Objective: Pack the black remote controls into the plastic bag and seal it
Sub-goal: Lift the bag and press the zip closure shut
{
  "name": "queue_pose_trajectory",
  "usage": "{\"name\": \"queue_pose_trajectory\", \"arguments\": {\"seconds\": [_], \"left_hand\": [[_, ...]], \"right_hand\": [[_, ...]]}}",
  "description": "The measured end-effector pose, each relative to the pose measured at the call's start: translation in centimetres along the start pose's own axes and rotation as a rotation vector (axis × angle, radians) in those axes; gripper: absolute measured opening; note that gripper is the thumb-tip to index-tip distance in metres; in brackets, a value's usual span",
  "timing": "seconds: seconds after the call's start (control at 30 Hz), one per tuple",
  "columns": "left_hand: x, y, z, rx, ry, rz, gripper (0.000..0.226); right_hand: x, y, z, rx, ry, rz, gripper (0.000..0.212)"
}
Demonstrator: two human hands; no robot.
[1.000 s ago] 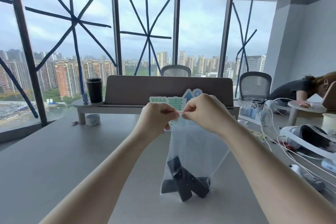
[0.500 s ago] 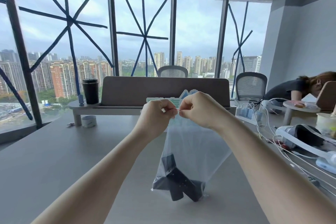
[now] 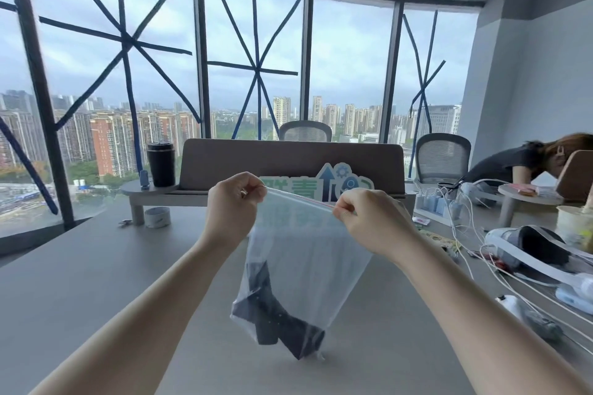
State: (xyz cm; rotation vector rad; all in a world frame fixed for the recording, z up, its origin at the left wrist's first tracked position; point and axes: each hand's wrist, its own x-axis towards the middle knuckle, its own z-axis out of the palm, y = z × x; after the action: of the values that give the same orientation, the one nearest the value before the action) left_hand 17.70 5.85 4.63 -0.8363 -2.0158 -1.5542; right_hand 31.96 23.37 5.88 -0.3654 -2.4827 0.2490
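A clear plastic bag (image 3: 308, 253) hangs in the air above the grey table (image 3: 96, 282). Black remote controls (image 3: 276, 321) lie crossed at its bottom. My left hand (image 3: 232, 205) pinches the left end of the bag's zip strip. My right hand (image 3: 362, 218) pinches the strip further right. The strip runs taut between both hands, with a thin red line along it.
A desk divider (image 3: 288, 160) with a green and blue sign (image 3: 324, 181) stands behind the bag. A black cup (image 3: 160, 165) and a tape roll (image 3: 156, 217) sit at the left. Cables, a headset (image 3: 532, 248) and chargers crowd the right side. A person (image 3: 526, 162) leans over the far right desk.
My hands have drawn apart along the zip strip, the right one sliding rightwards. The bag has swung a little and its bottom now hangs off the table.
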Motion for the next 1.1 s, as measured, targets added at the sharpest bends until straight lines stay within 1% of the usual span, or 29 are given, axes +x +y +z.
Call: {"name": "queue_pose_trajectory", "arguments": {"seconds": [0.2, 0.43, 0.57, 0.67, 0.73, 0.83, 0.93, 1.03, 1.1], "left_hand": [[0.3, -0.9, -1.9, -0.003, 0.065, 0.016, 0.02], [0.3, -1.7, -3.1, 0.005, 0.095, -0.011, 0.017], [0.3, -2.1, -3.5, -0.009, 0.1, -0.032, 0.017], [0.5, -2.4, -4.1, -0.048, 0.12, -0.056, 0.015], [0.9, -3.2, -4.6, -0.106, 0.116, -0.079, 0.021], [1.6, -5.3, -5.2, -0.154, 0.112, -0.119, 0.025], [2.8, -8.4, -5.7, -0.117, 0.115, -0.176, 0.022], [5.2, -12.2, -6.1, -0.052, 0.088, -0.26, 0.023], [7.5, -14.5, -6.4, -0.059, 0.066, -0.327, 0.021]], "right_hand": [[-0.4, -0.2, -0.1, -0.026, -0.013, -0.061, 0.019], [-1.5, -0.1, -0.5, -0.079, -0.073, -0.069, 0.019], [-1.8, -0.4, -1.1, -0.083, -0.074, -0.074, 0.027], [-1.6, -0.7, -1.3, -0.078, -0.014, -0.112, 0.036], [-1.0, -1.1, -1.1, -0.062, 0.023, -0.14, 0.045], [0.6, -1.6, 0.5, 0.011, 0.062, -0.198, 0.051], [3.6, -1.8, 4.0, 0.175, 0.079, -0.221, 0.048], [8.5, -2.7, 9.0, 0.282, 0.071, -0.145, 0.035], [12.3, -3.9, 12.3, 0.334, 0.043, -0.062, 0.033]]}}
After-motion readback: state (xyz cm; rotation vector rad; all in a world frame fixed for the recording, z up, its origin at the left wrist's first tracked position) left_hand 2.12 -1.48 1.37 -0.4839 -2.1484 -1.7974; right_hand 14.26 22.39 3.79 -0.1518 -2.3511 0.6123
